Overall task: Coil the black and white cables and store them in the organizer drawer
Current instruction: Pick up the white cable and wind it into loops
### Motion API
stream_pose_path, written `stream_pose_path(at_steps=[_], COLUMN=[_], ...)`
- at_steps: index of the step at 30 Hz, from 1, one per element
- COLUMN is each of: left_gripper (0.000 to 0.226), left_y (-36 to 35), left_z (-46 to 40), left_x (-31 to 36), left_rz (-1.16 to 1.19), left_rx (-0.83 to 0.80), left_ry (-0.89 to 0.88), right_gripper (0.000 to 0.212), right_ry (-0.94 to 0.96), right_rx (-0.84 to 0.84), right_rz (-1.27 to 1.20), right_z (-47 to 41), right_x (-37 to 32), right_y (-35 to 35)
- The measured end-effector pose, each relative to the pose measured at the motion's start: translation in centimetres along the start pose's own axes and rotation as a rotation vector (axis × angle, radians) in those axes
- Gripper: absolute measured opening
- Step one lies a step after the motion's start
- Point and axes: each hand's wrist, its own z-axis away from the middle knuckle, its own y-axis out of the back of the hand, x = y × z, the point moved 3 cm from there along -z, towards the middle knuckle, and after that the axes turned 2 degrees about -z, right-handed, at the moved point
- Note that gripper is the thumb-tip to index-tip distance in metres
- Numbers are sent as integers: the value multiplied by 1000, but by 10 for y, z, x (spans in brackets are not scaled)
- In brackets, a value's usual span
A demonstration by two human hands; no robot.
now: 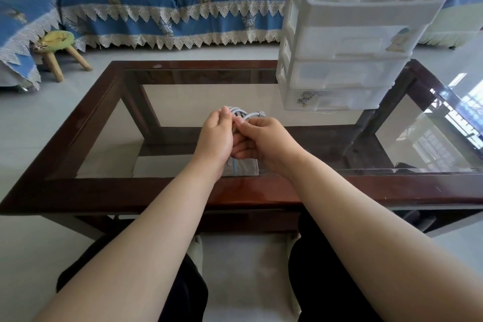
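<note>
Left hand and right hand: both gripping thin white coiled cable, held above dark wood-framed glass table. White plastic three-drawer organizer: farther, front-right; right hand nearer. Black cable: unseen.

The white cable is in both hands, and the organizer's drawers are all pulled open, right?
Not quite. Both hands, left and right, do hold the white cable, but the head view shows the organizer's drawers all closed.

Glass-topped table with dark wooden frame, white 3-drawer organizer on its far right corner.
</note>
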Motion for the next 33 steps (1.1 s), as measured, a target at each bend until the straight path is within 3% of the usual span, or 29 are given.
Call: stream_pose_path(at_steps=[3,5,7,9,13,16,19,24,30,33], left_gripper=[34,35,38,41,40,39,44,43,42,41], left_y=[3,2,0,3,10,15,17,15,11,8], left_z=[-5,-4,-5,-9,-9,-8,-8,-6,-5,-3], left_x=[3,5,4,-1,-3,-1,0,0,-2,0], left_rz=[-250,-513,-622,-530,3,230,280,223,304,349], left_rx=[-32,-56,-94,-144,-209,-294,-364,-445,-519,-584], left_ry=[-104,-190,-195,-112,226,357,405,388,414,418], right_gripper=[35,37,40,40,25,17,33,36,28,27], right_ry=[-53,-43,4,90,328,420,326,310,124,133], right_rx=[10,42,90,158,344,303,204,245,129,90], right_rz=[89,368,635,801,866,883,873,1076,744,698], right_z=[2,3,3,1,-2,-6,-9,-9,-3,0], right_x=[0,-2,-4,-8,-17,-17,-9,-6,-7,-10], right_y=[3,8,13,18,29,33,31,30,32,36])
